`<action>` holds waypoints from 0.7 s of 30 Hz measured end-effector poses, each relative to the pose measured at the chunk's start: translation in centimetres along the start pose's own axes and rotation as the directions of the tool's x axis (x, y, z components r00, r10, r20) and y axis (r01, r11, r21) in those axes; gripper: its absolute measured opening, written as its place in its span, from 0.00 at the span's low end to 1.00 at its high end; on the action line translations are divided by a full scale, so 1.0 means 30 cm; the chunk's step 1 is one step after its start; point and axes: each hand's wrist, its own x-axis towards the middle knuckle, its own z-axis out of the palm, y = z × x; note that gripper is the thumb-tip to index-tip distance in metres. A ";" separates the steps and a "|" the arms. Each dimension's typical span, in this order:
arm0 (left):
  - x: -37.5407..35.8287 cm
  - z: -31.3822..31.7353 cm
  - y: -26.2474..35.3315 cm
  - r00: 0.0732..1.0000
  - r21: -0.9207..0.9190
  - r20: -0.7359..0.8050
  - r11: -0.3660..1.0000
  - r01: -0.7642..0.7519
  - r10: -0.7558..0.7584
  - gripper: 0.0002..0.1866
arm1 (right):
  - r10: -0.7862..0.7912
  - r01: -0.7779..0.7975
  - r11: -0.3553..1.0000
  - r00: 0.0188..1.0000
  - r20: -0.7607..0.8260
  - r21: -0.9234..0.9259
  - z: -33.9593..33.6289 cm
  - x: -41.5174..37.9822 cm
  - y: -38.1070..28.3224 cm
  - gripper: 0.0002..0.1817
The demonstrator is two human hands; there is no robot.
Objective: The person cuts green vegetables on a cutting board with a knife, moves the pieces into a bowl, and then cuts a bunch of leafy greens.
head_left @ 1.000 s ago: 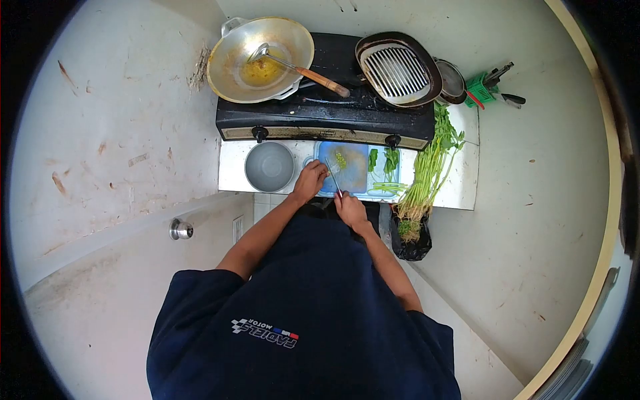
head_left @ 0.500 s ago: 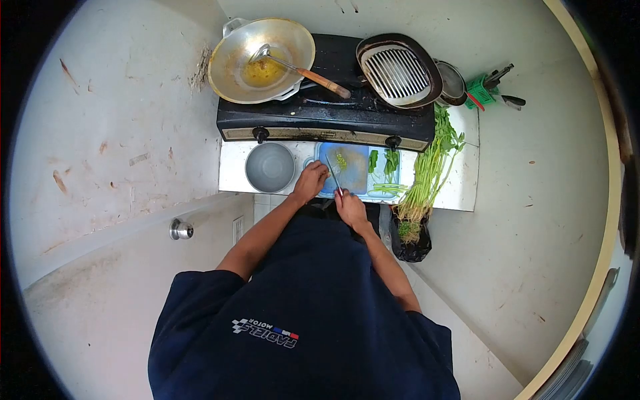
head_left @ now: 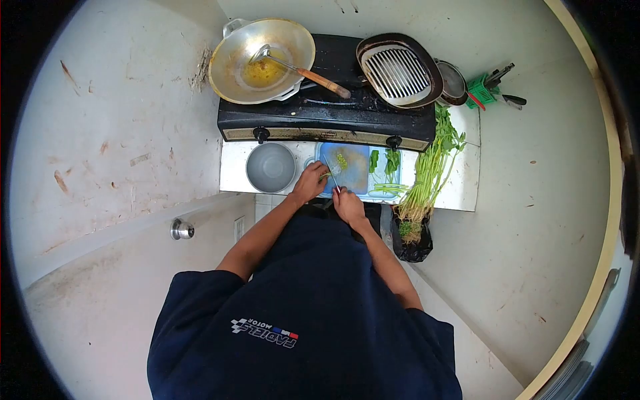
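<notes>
My left hand (head_left: 310, 183) is closed with bent fingers on a green vegetable stem (head_left: 327, 175) at the left side of a blue cutting board (head_left: 357, 181). In my right hand (head_left: 349, 207) is a knife (head_left: 332, 171) with a red handle. Its blade points away from me across the board, close beside my left fingertips. Small chopped green pieces (head_left: 341, 160) lie just right of the blade. Farther right on the board are leafy sprigs (head_left: 392, 164) and cut stems (head_left: 389, 189).
A grey bowl (head_left: 271, 168) stands left of the board. Behind is a black stove (head_left: 320, 123) with a wok (head_left: 230, 73), a ladle (head_left: 327, 83) in it, and a grill pan (head_left: 430, 73). Leafy greens with roots (head_left: 430, 177) lie at right, above a black bag (head_left: 415, 252).
The knife has shifted slightly left and its blade is now tilted more toward my left fingers. Both hands stay in nearly the same place.
</notes>
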 end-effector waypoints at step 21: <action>-0.008 0.012 0.005 0.998 -0.001 -0.051 0.999 0.036 -0.036 0.07 | 0.008 -0.009 1.000 1.000 0.013 0.012 0.003 0.024 -0.006 0.25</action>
